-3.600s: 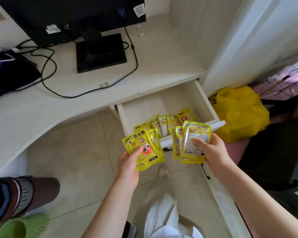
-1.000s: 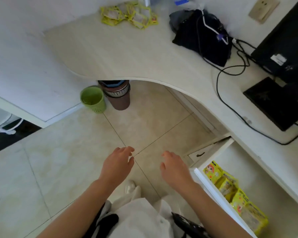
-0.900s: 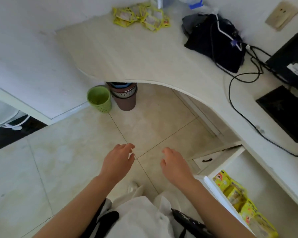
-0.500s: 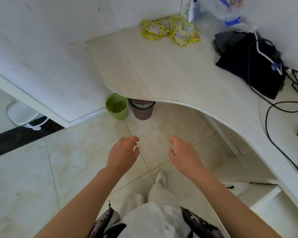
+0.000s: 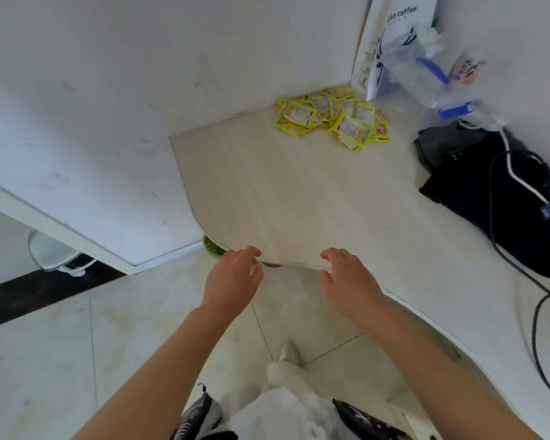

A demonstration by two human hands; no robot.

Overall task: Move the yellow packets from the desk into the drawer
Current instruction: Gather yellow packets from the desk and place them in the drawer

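A loose heap of several yellow packets (image 5: 332, 120) lies at the far corner of the pale desk (image 5: 299, 198), against the wall. My left hand (image 5: 232, 281) and my right hand (image 5: 350, 281) hover side by side at the desk's near curved edge, fingers loosely spread, nothing in either. Both hands are well short of the packets. The drawer is out of view.
A black bag (image 5: 496, 198) with a white cord and black cables lies on the desk at right. A clear plastic bag (image 5: 426, 74) and a white paper bag (image 5: 391, 42) stand in the corner behind the packets. A green bin (image 5: 213, 247) peeks from under the desk.
I have turned left from the drawer toward the desk corner. Earlier both hands held packets at the drawer; now they are empty and have come up to the desk edge.
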